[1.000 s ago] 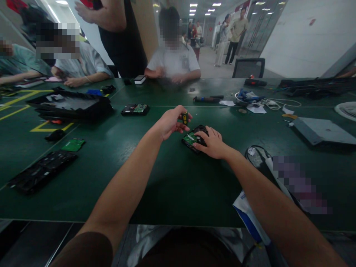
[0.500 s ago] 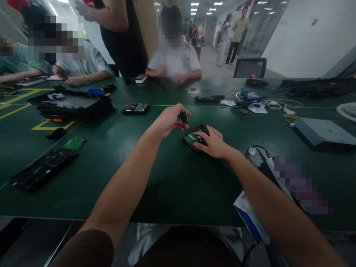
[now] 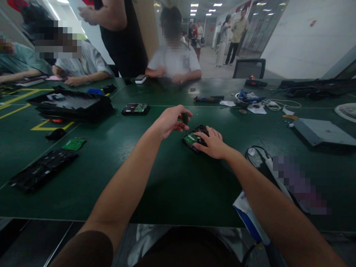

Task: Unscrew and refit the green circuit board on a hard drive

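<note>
A black hard drive (image 3: 191, 138) with a green circuit board facing up lies on the dark green table (image 3: 172, 178) in front of me. My right hand (image 3: 211, 143) rests on its right side, fingers spread and pressing it down. My left hand (image 3: 170, 121) is closed around the dark handle of a screwdriver (image 3: 185, 118), held upright just above the drive's left end. The tool's tip is hidden behind my fingers.
A second hard drive (image 3: 135, 108) lies farther back on the left, beside a black open case (image 3: 71, 104). A green board (image 3: 73, 144) and a black panel (image 3: 41, 170) lie at left. Cables, papers and a grey box (image 3: 322, 132) sit at right. Several people sit opposite.
My left hand has turned the screwdriver handle slightly, so its yellow mark no longer shows. The right hand and the drive have stayed put.
</note>
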{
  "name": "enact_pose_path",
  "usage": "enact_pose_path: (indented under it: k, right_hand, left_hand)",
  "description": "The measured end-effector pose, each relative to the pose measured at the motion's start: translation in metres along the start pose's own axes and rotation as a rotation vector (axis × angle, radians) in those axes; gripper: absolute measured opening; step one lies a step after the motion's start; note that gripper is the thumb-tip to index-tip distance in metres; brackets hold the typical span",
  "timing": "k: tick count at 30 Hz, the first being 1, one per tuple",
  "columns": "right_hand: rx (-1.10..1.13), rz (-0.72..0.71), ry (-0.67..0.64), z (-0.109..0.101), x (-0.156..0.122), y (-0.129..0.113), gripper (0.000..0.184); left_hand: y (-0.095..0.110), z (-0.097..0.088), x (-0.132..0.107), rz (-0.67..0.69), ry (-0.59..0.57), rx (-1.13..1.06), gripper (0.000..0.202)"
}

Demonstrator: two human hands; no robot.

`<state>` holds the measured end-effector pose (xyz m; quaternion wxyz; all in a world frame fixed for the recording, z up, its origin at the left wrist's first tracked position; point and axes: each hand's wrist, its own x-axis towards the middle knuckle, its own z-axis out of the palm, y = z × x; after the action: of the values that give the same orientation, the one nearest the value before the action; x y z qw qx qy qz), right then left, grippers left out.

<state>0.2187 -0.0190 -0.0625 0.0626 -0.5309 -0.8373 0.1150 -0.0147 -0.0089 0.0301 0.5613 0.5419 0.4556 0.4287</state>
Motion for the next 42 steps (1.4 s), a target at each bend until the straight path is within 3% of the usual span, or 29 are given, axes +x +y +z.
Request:
enact_pose_path:
  k: [6,13,20,27,35,42]
  right_hand:
    - [-0.015,-0.002,0.007,0.0015,0.0004,0.0008,0.073]
    - [-0.010,-0.006,0.019,0.0029,0.0006,0.0017,0.070]
    - [-0.011,-0.011,0.020,0.0025,0.0006,0.0015,0.069]
    - [-0.007,-0.009,0.016,0.0014,0.0003,0.0009,0.072]
    - [-0.015,-0.006,0.014,0.0027,0.0008,0.0010,0.071]
    - [-0.006,-0.007,0.025,0.0019,0.0001,0.0004,0.069]
  left_hand:
    - [-0.0026,0.0022,0.0017,-0.050,-0.040,-0.074,0.025]
    - [-0.0008,-0.0008,0.0008,0.027,0.043,0.048,0.030]
    - [-0.0049,0.0016,0.0039,0.004,-0.019,-0.013,0.025]
    - [-0.0052,-0.0019,0.0048,0.083,0.073,0.090,0.028]
    - [-0.0021,0.0045,0.0011,-0.025,-0.051,-0.025,0.024]
    - [-0.0041,0.0015,0.0028,-0.024,-0.042,-0.046,0.026]
